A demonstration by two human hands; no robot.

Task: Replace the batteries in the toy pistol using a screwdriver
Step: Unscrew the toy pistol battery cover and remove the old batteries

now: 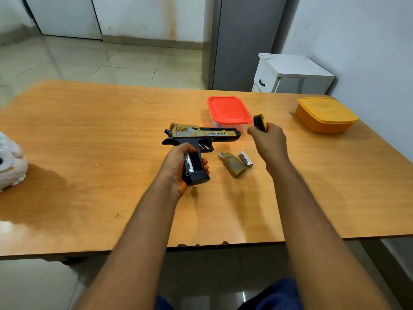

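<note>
A black and gold toy pistol (201, 135) lies on its side on the wooden table (89, 153), barrel pointing right. My left hand (178, 166) grips its black grip, where the open compartment shows one battery (188, 162). The tan grip cover (232, 165) lies on the table to the right, and a loose battery (246, 158) rests beside it. My right hand (268, 142) is raised above the table, closed around a screwdriver whose yellow and black handle (260, 122) sticks out at the top; its shaft is hidden.
A clear container with a red lid (228, 111) stands just behind the pistol's muzzle. An orange lidded container (324, 115) is at the far right. A white object (10, 162) sits at the table's left edge. A white cabinet (290, 74) stands beyond the table.
</note>
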